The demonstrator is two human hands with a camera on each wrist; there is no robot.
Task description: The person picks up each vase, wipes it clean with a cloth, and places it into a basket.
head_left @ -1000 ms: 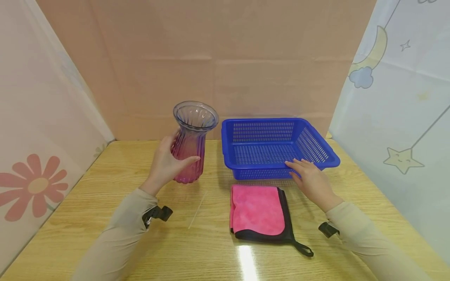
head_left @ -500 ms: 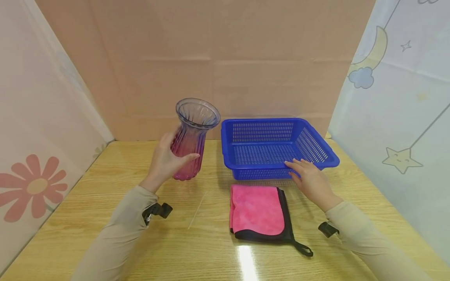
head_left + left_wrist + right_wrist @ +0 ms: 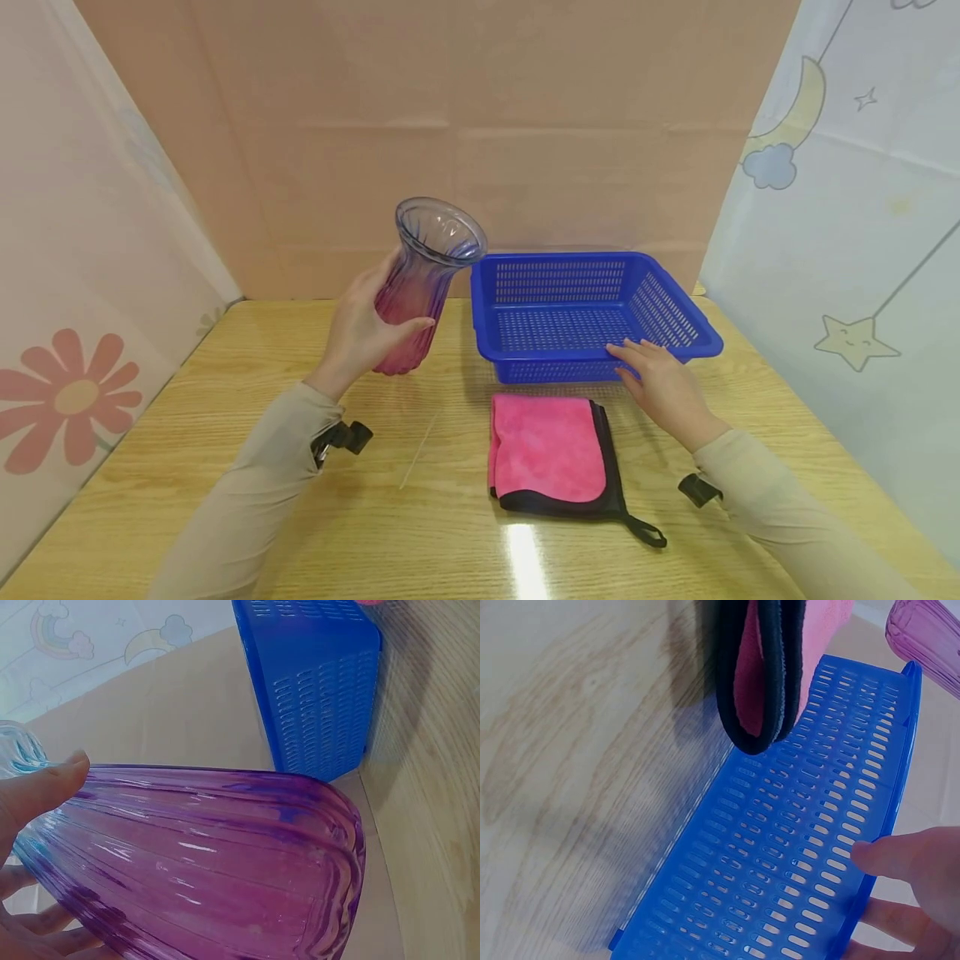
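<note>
My left hand (image 3: pixel 358 327) grips a ribbed glass vase (image 3: pixel 417 304), its thumb across the near side and fingers wrapped round the far side. The vase shades from clear bluish at the flared mouth to pink-purple at the base. It is raised off the table and leans right, its mouth near the basket's left corner. In the left wrist view the purple lower body (image 3: pixel 217 855) fills much of the picture. My right hand (image 3: pixel 663 387) holds the front rim of a blue plastic basket (image 3: pixel 555 353); the right wrist view shows the thumb (image 3: pixel 892 855) outside and fingers beyond the rim.
A folded pink cloth (image 3: pixel 551 450) with black edging and a hanging loop lies in front of the basket. Left of it, a thin pale stick or strip (image 3: pixel 420 450) lies on the wooden table (image 3: pixel 187 467). Fabric-like walls enclose the back and sides.
My left hand has lifted the vase up and to the right, tilting it more toward the basket. My right hand, the basket and the cloth stay in place.
</note>
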